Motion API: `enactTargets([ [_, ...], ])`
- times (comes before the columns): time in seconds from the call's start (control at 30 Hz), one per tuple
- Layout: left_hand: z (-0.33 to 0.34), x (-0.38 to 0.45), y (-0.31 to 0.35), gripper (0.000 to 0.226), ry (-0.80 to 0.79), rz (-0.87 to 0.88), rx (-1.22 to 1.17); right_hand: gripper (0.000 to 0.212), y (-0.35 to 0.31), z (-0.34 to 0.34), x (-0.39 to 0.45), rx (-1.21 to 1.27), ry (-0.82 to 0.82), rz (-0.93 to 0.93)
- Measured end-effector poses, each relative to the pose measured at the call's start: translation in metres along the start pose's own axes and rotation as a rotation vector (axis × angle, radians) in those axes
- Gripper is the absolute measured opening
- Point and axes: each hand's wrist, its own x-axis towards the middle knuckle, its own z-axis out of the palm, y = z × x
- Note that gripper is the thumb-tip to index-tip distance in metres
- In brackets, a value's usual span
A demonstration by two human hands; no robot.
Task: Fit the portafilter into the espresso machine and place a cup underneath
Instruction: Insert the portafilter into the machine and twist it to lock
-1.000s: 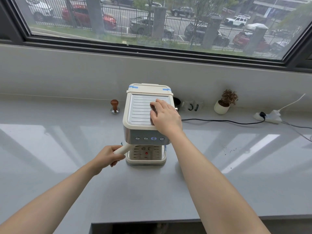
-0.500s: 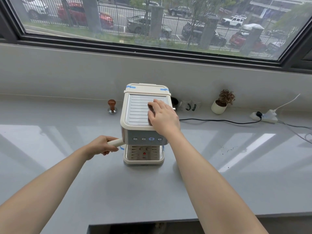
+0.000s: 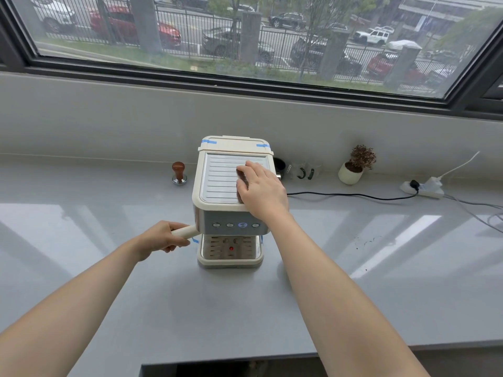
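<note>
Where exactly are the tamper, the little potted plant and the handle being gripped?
tamper (image 3: 178, 172): head view, on its brown wooden knob stem.
potted plant (image 3: 350, 175): head view, on the white pot's front.
portafilter handle (image 3: 187, 230): head view, on the cream shaft between the left hand (image 3: 163, 236) and the machine.

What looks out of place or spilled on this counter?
Dark specks, perhaps coffee grounds, lie scattered on the counter right of the espresso machine. Blue tape strips sit on the machine's rear corners. No cup stands on the drip tray.

Cream portafilter (image 3: 187, 231) handle juts left (horizontal); espresso machine (image 3: 230, 202) upright.
</note>
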Motion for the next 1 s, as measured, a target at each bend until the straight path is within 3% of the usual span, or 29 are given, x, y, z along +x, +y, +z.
enactTargets([
  [0.3,0.046,-0.024,-0.015,0.016,0.133,0.043,-0.152,0.041,0.001,0.001,0.002,-0.009,0.003,-0.002],
  [0.57,0.076,-0.037,-0.013,0.026,0.234,0.072,-0.209,0.040,0.001,0.001,0.001,-0.012,0.007,-0.008],
  [1.0,0.108,-0.043,-0.001,0.014,0.193,0.002,-0.201,0.040,0.000,0.001,0.001,-0.012,0.011,0.004],
])
